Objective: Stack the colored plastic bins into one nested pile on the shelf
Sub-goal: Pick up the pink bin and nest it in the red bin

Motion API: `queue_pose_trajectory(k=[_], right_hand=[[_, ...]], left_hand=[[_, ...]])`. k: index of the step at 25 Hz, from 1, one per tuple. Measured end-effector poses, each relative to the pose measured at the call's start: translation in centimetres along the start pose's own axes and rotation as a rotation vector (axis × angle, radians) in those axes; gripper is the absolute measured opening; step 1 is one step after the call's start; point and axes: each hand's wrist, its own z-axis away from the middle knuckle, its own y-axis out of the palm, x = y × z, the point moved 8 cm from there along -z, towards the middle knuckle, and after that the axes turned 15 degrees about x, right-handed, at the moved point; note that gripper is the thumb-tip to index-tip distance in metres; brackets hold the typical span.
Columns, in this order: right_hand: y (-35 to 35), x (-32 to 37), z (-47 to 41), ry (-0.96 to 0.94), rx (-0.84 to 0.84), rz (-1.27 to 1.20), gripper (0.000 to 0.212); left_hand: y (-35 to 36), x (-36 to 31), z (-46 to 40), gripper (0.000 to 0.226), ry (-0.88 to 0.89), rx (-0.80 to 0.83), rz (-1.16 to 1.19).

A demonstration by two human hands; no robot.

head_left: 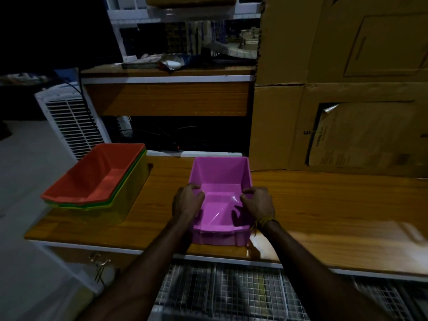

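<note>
Both hands on the pink bin (220, 181) mid-shelf (324, 205): left hand (186, 200) curled over the left rim, right hand (258, 201) over the right. Probably gripping both sides for a level lift. Nested pile (97, 179), red on top, sitting well apart at the shelf's left end.

This looks like a dim storeroom or stockroom. Flattened cardboard cartons (342, 84) are stacked against the right side, wooden shelves (324, 205) with white edging run near and far, wire mesh racks (231, 293) sit below, a white air cooler (71, 121) stands at left, and packed shelving (185, 38) fills the far background.
</note>
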Motion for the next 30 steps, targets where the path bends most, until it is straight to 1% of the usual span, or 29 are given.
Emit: queue_pose_trajectory(k=[2,4,7,10,14,16,19,23,25,27,29,30], right_hand=[[0.1,-0.4,0.4,-0.015,0.008,0.011,0.030],[0.2,-1.0,0.8,-0.017,0.015,0.033,0.031],[0.6,-1.3,1.5,-0.049,0.044,0.087,0.036],[0.9,-1.6,1.8,-0.094,0.034,0.076,0.040],[0.9,-1.6,2.0,-0.088,0.016,0.026,0.043],[0.8,-1.5,2.0,-0.066,0.012,0.005,0.044],[0.7,-1.0,2.2,-0.021,0.007,-0.009,0.038],[1.3,-0.2,2.4,0.006,-0.079,-0.062,0.036],[3.2,-1.7,0.9,0.030,-0.090,-0.105,0.032],[4.7,-3.4,-0.5,0.060,-0.120,-0.141,0.033],[4.1,-0.8,0.5,0.073,-0.156,-0.187,0.033],[3.3,1.6,1.6,0.090,-0.169,-0.210,0.029]], left_hand=[[0.4,0.1,0.7,0.032,0.006,-0.006,-0.029],[0.8,-0.1,1.0,0.033,0.027,-0.022,-0.110],[1.8,0.1,1.9,0.033,-0.001,-0.033,-0.226],[2.1,0.5,2.6,0.033,-0.036,-0.057,-0.290],[1.9,0.7,2.9,0.035,-0.063,-0.066,-0.340],[1.6,0.7,2.6,0.037,-0.054,-0.084,-0.327],[0.8,0.8,1.7,0.043,-0.040,-0.087,-0.261],[0.1,1.8,0.5,0.041,-0.010,-0.046,-0.165],[-0.5,2.6,0.0,0.039,0.011,-0.040,-0.122],[-1.2,3.5,-0.7,0.040,0.008,-0.025,-0.054],[-2.2,4.4,-1.7,0.040,0.004,0.002,0.014],[-2.8,4.5,-2.3,0.038,0.011,0.021,0.027]])
